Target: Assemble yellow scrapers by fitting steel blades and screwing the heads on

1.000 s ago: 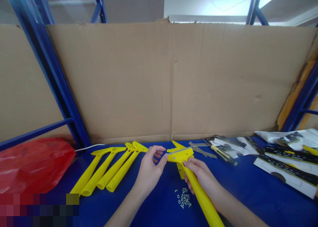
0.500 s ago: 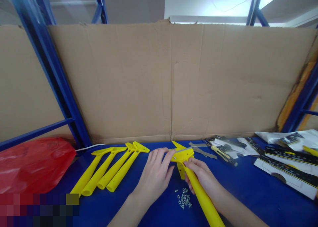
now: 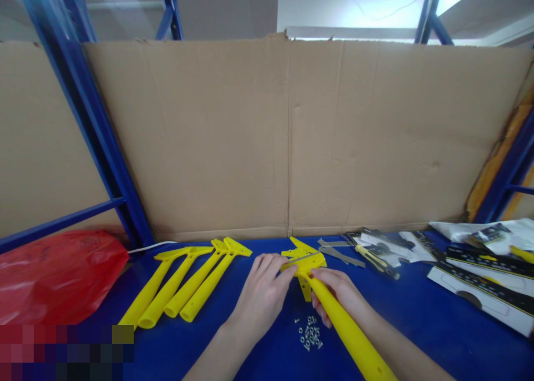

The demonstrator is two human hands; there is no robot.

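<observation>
Shifted since earlier frame: yellow scraper [image 3: 344,320], handle end swung rightward; left hand [image 3: 267,286], fingers more curled. Scraper: held above desk [image 3: 421,308]. Left hand: pinching head's left end. Right hand [image 3: 340,293]: closed round neck, partly hidden. Handling, judged: light, stiff, smooth; grip neck, avoid likely-sharp grey strip [image 3: 301,260]. Left of scraper's handle: screws and nuts [image 3: 311,334]. Right of scraper's head: screwdriver [image 3: 375,260].

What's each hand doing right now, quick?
Left hand: closed, thumb and fingers on the left end of the yellow tool's head.
Right hand: closed, holding the same yellow tool near its head.
</observation>
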